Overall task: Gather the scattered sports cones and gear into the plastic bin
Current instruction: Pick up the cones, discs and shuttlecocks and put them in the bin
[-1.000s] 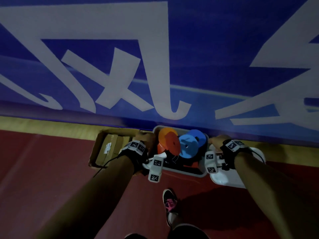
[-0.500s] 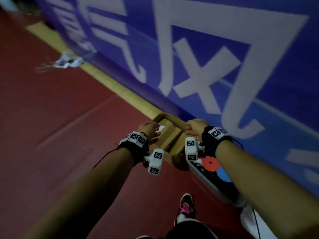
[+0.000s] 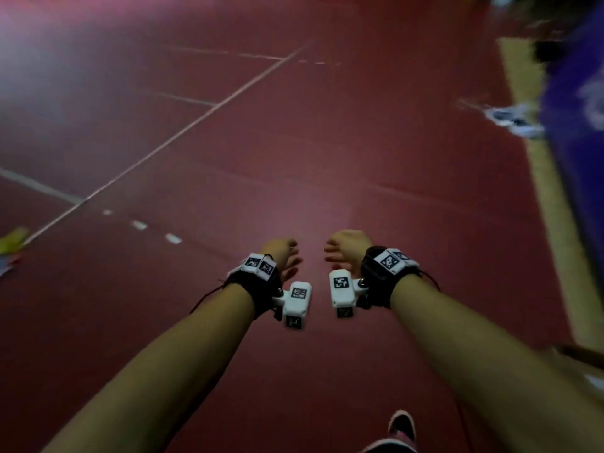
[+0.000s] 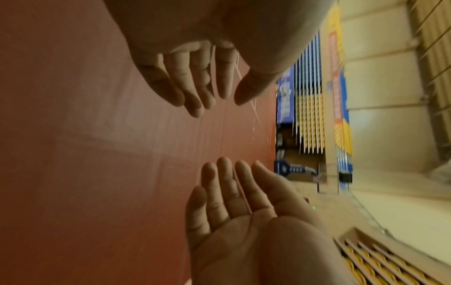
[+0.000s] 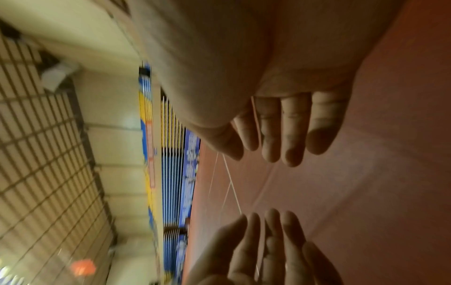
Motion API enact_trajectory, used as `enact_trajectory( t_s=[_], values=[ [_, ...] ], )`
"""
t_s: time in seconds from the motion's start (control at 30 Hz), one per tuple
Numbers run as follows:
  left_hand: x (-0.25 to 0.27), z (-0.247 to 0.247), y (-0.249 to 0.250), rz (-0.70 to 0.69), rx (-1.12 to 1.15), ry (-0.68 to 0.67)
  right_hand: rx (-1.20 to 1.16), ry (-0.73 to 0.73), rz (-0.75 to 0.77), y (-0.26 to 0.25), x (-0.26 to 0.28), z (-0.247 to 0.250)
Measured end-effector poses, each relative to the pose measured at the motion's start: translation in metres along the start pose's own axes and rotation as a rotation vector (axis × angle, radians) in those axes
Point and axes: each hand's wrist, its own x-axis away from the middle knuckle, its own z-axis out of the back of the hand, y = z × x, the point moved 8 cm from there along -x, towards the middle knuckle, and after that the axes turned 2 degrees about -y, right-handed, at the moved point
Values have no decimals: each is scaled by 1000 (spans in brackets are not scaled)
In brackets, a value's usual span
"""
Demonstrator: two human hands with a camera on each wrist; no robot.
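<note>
The plastic bin and its cones are out of sight in every view. My left hand (image 3: 282, 256) and right hand (image 3: 344, 250) hang side by side over the red court floor (image 3: 294, 142), palms facing each other. Both hold nothing and their fingers are loosely straight. In the left wrist view my left hand (image 4: 195, 86) is at the top and the right hand's palm (image 4: 231, 212) at the bottom. In the right wrist view my right hand (image 5: 280, 135) is at the top and my left hand (image 5: 263, 246) below it. Some blurred yellow and green items (image 3: 11, 240) lie at the far left edge.
White court lines (image 3: 196, 122) cross the floor ahead. A blue banner (image 3: 575, 93) above a yellow strip (image 3: 555, 197) runs along the right, with a blurred white and blue object (image 3: 510, 120) at its foot. My shoe (image 3: 402, 426) is at the bottom. A blurred orange patch (image 5: 83, 267) shows far off.
The view has swung left from the bin by the banner to the court floor. Both hands have come away from the bin and the cardboard box. The bin has left view.
</note>
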Motion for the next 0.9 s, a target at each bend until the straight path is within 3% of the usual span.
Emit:
enact_trajectory(
  t_s=[0.03,0.13,0.3,0.47,0.73,0.9],
  values=[
    [-9,57,10,-27,60,79,61,-63,2,-9,-15,-62],
    [-23,166,25,-71,134,222,170,-186,37,-27,-39,-177],
    [-65,345,15,-24,330,436,280,-419,24,-48,-104,-364],
    [-85,531,45,-58,438,755,333,-587,-12,-69,-176,-568],
    [-57,766,102,-121,592,1076,460,-866,6,-121,-176,-855],
    [-107,893,94,-41,706,1148,631,-1014,78,-116,-181,-998]
  ],
)
